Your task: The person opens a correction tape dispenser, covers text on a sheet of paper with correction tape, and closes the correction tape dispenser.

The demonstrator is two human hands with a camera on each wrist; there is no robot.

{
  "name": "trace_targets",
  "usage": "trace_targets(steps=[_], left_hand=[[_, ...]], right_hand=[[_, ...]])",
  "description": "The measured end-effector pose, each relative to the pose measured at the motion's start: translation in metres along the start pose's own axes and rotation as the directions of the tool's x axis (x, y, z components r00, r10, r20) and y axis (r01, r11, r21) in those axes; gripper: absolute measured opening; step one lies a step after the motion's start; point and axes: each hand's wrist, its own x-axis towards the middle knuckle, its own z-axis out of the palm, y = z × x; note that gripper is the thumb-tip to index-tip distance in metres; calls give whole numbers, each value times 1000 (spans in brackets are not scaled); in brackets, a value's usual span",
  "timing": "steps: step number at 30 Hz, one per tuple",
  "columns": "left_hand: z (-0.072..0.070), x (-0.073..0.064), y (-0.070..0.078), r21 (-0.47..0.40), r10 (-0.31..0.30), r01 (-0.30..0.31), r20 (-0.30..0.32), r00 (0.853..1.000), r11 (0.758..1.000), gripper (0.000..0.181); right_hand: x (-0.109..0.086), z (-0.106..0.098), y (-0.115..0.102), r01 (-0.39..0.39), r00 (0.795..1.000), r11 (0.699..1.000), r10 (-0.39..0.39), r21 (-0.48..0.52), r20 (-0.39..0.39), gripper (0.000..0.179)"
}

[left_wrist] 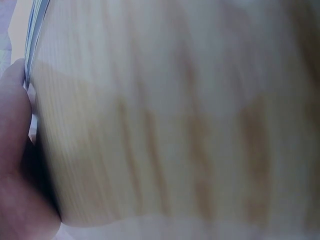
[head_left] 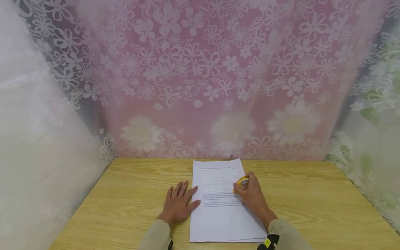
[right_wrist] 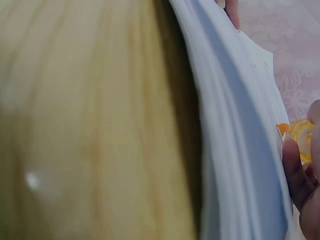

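Note:
A stack of white paper (head_left: 228, 222) lies on the wooden table, its top sheet printed with lines of text. My right hand (head_left: 252, 197) pinches an orange correction tape (head_left: 242, 182) between thumb and fingers, at the right edge of the sheet. In the right wrist view the correction tape (right_wrist: 300, 137) shows its clear, yellow-orange body beside the paper edges (right_wrist: 235, 125). My left hand (head_left: 178, 205) lies flat with fingers spread, thumb and index finger touching the stack's left edge. Only part of that hand (left_wrist: 15, 135) appears in the left wrist view.
The wood-grain table (head_left: 131, 194) stretches to both sides of the stack. A pink curtain with white flowers (head_left: 200, 86) hangs behind its far edge. Pale sheeting (head_left: 47, 139) hangs at the left, with floral sheeting (head_left: 375, 146) at the right.

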Motion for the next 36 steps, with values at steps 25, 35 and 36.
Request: trace_targets(steps=[25, 35, 36], left_hand=[[1, 2, -1, 11, -7, 7, -4, 1000, 1000, 64], [2, 1, -1, 9, -10, 10, -8, 1000, 1000, 63], [2, 1, -1, 12, -11, 11, -6, 1000, 1000, 63]], right_hand=[[-2, -5, 6, -82, 995, 993, 86, 80, -43, 55], [0, -15, 13, -191, 981, 960, 192, 206, 17, 74], [0, -16, 13, -179, 984, 966, 178, 186, 27, 74]])
